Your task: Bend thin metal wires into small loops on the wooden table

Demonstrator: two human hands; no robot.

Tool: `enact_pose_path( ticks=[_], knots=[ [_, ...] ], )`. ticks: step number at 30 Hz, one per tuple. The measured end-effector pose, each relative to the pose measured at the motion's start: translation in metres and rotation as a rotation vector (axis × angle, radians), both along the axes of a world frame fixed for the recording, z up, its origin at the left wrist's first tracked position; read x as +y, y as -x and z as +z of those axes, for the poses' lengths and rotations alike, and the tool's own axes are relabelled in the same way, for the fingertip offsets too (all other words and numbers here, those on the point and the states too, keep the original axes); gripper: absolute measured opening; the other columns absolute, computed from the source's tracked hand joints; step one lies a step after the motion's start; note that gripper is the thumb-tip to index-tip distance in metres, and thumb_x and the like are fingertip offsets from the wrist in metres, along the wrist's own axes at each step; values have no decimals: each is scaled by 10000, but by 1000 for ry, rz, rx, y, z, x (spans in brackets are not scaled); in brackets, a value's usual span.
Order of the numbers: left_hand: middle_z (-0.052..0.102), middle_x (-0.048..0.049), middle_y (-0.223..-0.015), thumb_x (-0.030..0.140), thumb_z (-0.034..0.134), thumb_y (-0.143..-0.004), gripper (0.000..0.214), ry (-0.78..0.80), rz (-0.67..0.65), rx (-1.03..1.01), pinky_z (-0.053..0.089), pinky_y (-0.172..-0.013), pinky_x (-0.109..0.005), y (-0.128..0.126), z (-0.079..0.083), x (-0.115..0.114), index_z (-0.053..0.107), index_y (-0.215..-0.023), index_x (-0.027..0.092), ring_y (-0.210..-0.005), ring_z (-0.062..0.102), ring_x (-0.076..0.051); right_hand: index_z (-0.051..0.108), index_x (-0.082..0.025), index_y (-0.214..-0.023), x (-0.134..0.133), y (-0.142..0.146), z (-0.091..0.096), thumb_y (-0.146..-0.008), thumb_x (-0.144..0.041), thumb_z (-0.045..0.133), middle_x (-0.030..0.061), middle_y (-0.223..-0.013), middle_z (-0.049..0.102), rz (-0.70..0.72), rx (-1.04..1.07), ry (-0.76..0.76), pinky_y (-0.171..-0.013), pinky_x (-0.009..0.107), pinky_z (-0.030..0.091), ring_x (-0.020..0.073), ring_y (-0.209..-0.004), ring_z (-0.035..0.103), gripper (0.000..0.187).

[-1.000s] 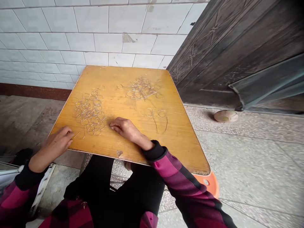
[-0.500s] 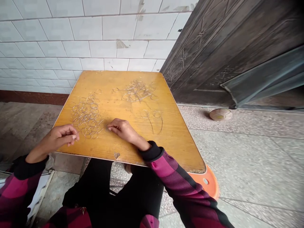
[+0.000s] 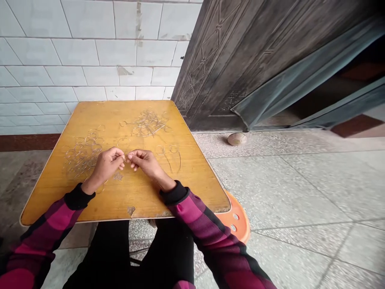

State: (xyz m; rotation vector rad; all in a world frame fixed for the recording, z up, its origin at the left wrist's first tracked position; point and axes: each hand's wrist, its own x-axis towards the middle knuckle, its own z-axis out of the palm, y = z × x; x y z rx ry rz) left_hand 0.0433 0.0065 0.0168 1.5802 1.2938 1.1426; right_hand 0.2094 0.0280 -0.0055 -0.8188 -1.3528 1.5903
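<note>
My left hand [image 3: 110,162] and my right hand [image 3: 143,161] meet over the middle of the wooden table [image 3: 144,196], fingertips almost touching. Both pinch a thin wire [image 3: 123,139], whose looped part rises just behind the fingers; its ends are hidden in my grip. Left of my left hand spreads a pile of looped wires [image 3: 83,154]. A second tangle of wires [image 3: 148,123] lies farther back. To the right of my right hand are two separate wires, each with a round loop and a long tail [image 3: 179,161].
An orange plastic stool [image 3: 240,218] juts out under the table's right front corner. White wall tiles [image 3: 99,76] stand behind the table. At the right are a dark carved door [image 3: 207,72], a hanging grey-green cloth [image 3: 270,98] and a roundish object [image 3: 237,139] on the floor.
My left hand has moved right from the table's left edge to meet my right hand, which has come away from the left pile with a wire. The view has turned right.
</note>
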Motion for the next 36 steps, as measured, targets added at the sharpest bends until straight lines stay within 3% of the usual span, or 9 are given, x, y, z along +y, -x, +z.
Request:
enact_pose_path(
  ticks=[9, 15, 21, 24, 28, 31, 36],
  knots=[
    [624, -15, -778, 305, 738, -665, 237, 221, -100, -346, 459, -533, -223, 18, -2, 9, 656, -825, 151, -622, 571, -106, 631, -143, -709, 1, -4, -5, -743, -492, 688, -23, -580, 603, -49, -145, 8, -423, 184, 436, 59, -452, 521, 356],
    [639, -24, -844, 168, 707, -629, 225, 178, -158, -381, 456, -582, -234, 25, 2, 7, 676, -852, 155, -660, 572, -108, 622, -143, -702, 0, -4, -8, -782, -494, 642, -26, -548, 573, -24, -252, -48, -423, 188, 430, 67, -444, 510, 360],
    [649, -35, -810, 202, 660, -697, 140, 63, -5, -481, 467, -641, -237, 28, 3, 9, 683, -824, 147, -706, 585, -118, 666, -142, -746, 0, -5, -12, -855, -473, 581, -14, -551, 590, -63, -396, -232, -439, 198, 415, 80, -440, 529, 358],
    [640, -42, -788, 288, 650, -742, 153, 192, -21, -551, 451, -569, -227, 27, -1, 10, 669, -784, 142, -655, 578, -115, 717, -147, -870, 0, -6, -14, -885, -436, 568, 16, -635, 647, -107, -404, -383, -540, 237, 490, 110, -530, 600, 325],
    [597, -31, -706, 267, 693, -716, 154, 408, -125, -511, 325, -427, -178, 24, -8, 7, 646, -714, 120, -512, 474, -65, 756, -201, -920, 3, -7, -14, -899, -329, 591, 72, -853, 723, -236, -424, -691, -769, 320, 535, 172, -822, 666, 210],
    [577, -27, -682, 249, 704, -720, 153, 518, -236, -547, 298, -406, -163, 21, -13, 5, 646, -709, 108, -488, 440, -49, 755, -239, -969, 4, -8, -13, -916, -278, 570, 74, -991, 726, -284, -387, -778, -837, 342, 540, 179, -940, 661, 196],
    [593, -39, -723, 249, 714, -714, 155, 757, -382, -726, 312, -417, -146, 17, -21, 4, 652, -746, 111, -502, 436, -42, 740, -247, -1016, 1, -8, -13, -928, -233, 548, 72, -1046, 722, -311, -307, -851, -887, 348, 545, 172, -1002, 661, 212]
  ],
)
